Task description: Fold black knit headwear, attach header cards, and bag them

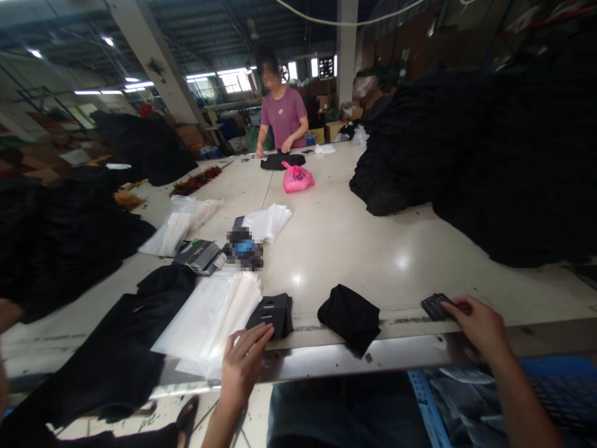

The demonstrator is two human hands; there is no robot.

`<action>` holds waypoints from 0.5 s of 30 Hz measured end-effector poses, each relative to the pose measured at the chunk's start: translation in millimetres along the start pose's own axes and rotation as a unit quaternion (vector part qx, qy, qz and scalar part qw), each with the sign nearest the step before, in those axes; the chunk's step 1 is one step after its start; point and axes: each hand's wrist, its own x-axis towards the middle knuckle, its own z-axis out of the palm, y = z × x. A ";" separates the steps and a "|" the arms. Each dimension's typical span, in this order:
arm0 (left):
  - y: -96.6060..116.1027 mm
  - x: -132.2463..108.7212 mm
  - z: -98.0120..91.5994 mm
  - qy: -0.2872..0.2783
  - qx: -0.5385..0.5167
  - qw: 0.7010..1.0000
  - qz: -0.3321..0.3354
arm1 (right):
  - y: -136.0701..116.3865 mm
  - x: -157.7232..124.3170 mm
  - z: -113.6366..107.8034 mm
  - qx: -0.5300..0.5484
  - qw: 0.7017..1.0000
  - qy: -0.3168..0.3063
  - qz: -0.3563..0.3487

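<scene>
My left hand (247, 358) is open, its fingers stretched out over the near edge of a stack of black cards (280, 311) with hanger slots. Left of it, a fanned pile of white translucent plastic bags (209, 317) reaches to the table edge. My right hand (480, 326) is closed at the fingertips on the edge of a small stack of black tags (436, 305), which lies on the table. Between my hands a folded black cloth piece (349, 317) lies with one corner at the metal table edge.
Large heaps of black fabric (420, 143) stand at the right and left. Farther off are a pink bag (297, 179), more plastic bags (270, 223) and a dark packet (200, 254). A person (284, 118) handles black cloth across the table. A blue crate (555, 392) sits below right.
</scene>
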 end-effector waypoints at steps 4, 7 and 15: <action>47.4 27.8 16.8 0.103 -0.108 0.987 -0.059 | -9.3 -7.0 -3.5 0.012 1.000 0.006 -0.010; 90.1 51.7 38.4 0.118 -0.170 0.977 -0.048 | -20.8 -14.3 -6.6 0.028 0.999 0.025 -0.023; 136.8 68.9 89.2 -0.001 -0.165 0.985 -0.055 | -98.3 -73.8 11.3 0.159 0.985 -0.060 -0.010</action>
